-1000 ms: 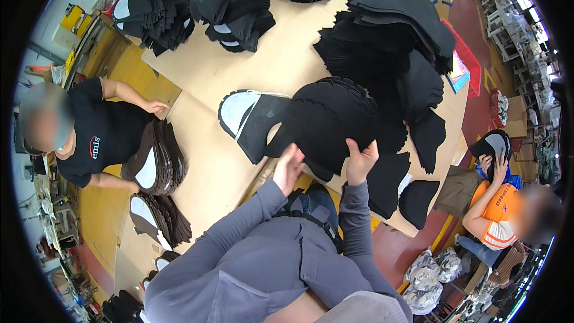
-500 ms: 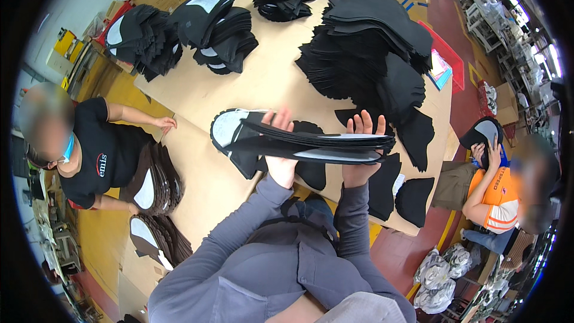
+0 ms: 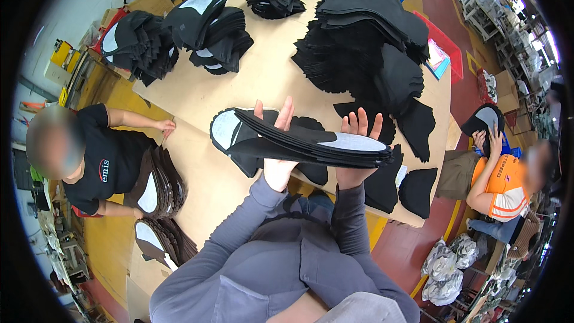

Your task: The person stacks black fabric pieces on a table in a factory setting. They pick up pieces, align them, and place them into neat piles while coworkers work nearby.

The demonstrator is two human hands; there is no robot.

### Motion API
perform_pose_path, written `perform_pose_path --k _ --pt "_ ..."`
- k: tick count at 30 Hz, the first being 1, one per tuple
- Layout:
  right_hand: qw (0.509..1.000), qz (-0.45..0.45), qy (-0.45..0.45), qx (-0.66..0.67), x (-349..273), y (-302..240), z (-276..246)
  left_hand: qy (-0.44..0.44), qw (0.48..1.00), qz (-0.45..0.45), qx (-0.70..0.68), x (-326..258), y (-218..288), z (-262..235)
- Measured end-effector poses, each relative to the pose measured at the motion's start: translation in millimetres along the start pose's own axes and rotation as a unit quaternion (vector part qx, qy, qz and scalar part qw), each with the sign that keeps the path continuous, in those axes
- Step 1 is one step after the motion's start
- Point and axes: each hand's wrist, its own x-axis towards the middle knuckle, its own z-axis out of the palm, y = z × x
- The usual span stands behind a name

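Observation:
A stack of black cut fabric pieces (image 3: pixel 287 143), with a pale patch on its top piece, lies across both my palms above the table. My left hand (image 3: pixel 278 173) supports the middle of the stack, its fingers stretched up behind the far edge. Under the right end is my right hand (image 3: pixel 354 176), its fingers likewise upright and spread beyond the pieces. The stack hides the middle of both hands. Just beyond it, a similar black piece with a rounded white patch (image 3: pixel 225 129) lies on the table. Smaller black pieces (image 3: pixel 417 191) lie to the right of my right hand.
Large black piles (image 3: pixel 359 54) cover the table's far right; several patched stacks (image 3: pixel 203 30) stand far left. A person in black (image 3: pixel 98 155) has brown stacks (image 3: pixel 156 185) alongside at left. Someone in orange (image 3: pixel 499 182) handles a black piece at right. A red crate (image 3: pixel 445 48) adjoins the table.
The stack has tilted so its top patch faces up more, and its layers have fanned apart at the left end. My left fingers have shifted and spread. The head at left has turned.

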Motion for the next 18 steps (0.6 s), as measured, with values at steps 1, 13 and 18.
perform_pose_path --k 1,13,18 --pt "1.0 -0.001 -0.003 -0.006 -0.3 -0.1 -0.9 0.018 0.999 -0.017 -0.022 -0.4 0.8 2.0" --pt "0.996 0.062 0.041 -0.04 -4.9 -9.0 -3.7 0.09 0.962 -0.175 -0.189 -11.7 3.7 -6.8" --pt "0.939 0.145 -0.001 -0.313 -36.8 1.6 -32.7 0.143 0.943 -0.238 -0.183 -28.7 -13.6 -9.9"
